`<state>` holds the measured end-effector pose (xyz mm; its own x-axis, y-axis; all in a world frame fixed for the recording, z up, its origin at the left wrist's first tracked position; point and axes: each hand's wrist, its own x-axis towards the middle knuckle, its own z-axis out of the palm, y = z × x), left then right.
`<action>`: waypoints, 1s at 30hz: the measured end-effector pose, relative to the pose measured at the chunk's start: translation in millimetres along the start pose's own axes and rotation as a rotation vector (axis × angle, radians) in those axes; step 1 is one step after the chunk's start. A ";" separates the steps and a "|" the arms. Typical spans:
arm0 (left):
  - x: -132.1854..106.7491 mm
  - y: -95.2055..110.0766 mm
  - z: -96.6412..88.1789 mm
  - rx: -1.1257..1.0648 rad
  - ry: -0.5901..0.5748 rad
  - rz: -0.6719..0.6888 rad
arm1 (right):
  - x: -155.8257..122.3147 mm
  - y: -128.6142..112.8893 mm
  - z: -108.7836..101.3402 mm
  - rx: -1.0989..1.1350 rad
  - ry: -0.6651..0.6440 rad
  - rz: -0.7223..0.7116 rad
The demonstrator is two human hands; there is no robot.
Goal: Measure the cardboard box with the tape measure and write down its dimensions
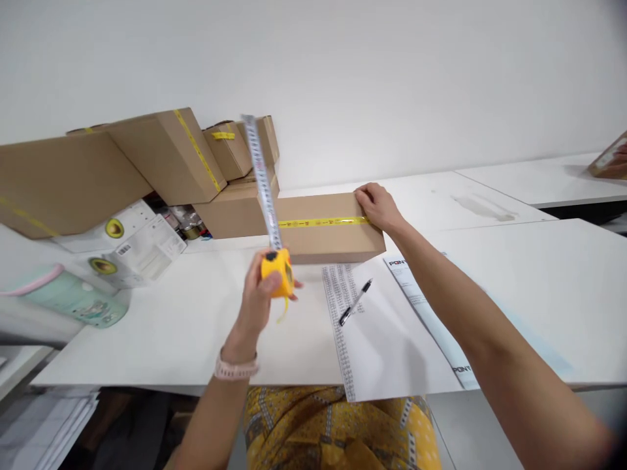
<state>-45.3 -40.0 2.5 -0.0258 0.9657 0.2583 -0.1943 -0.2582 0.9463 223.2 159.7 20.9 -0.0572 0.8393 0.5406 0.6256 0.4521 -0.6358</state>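
The left hand [255, 297] is raised above the near middle of the tabletop [186, 326], its grip closed around a yellow tape measure [277, 273]. The tape's blade [259, 176] is pulled out and stands up and slightly left, away from the person. Just beyond it lies a long cardboard box [328, 241], sealed along the top with a yellow strip [318, 222]. The right hand [377, 205] rests on the box's right end, fingers bent over the far edge, its grip loose and enclosing nothing. Near the box, a pen [356, 301] lies on a printed sheet [382, 339]. More cardboard boxes [166, 153] are stacked at the far left.
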 end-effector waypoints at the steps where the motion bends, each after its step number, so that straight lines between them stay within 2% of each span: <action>1: -12.5 -6.3 7.7 -0.039 -0.085 -0.056 | 0.6 -1.4 1.5 -0.041 -0.005 -0.070; 4: -43.7 -27.5 28.2 -0.157 -0.258 -0.243 | -1.4 -7.0 3.5 -0.208 0.007 -0.202; 6: -55.2 -39.4 38.1 -0.210 -0.285 -0.314 | -4.0 -10.1 3.6 -0.292 -0.001 -0.225; 10: -63.1 -53.2 47.6 -0.260 -0.247 -0.356 | -7.7 -11.8 3.2 -0.425 -0.012 -0.289; 15: -73.9 -58.2 51.4 -0.270 -0.213 -0.380 | -3.6 -10.8 3.5 -0.545 -0.055 -0.362; 21: -85.4 -61.7 55.4 -0.273 -0.203 -0.398 | 1.7 -8.5 2.2 -0.547 -0.082 -0.439; 25: -85.1 -71.4 56.6 -0.287 -0.207 -0.408 | 2.8 -8.2 1.1 -0.554 -0.124 -0.460; 30: -82.0 -81.8 55.5 -0.201 -0.231 -0.414 | 6.1 -8.8 2.9 -0.578 -0.153 -0.462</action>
<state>27.2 -99.5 -85.3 0.3061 0.9492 -0.0726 -0.3277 0.1766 0.9281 215.1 161.8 28.2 -0.4941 0.6542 0.5726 0.8175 0.5738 0.0499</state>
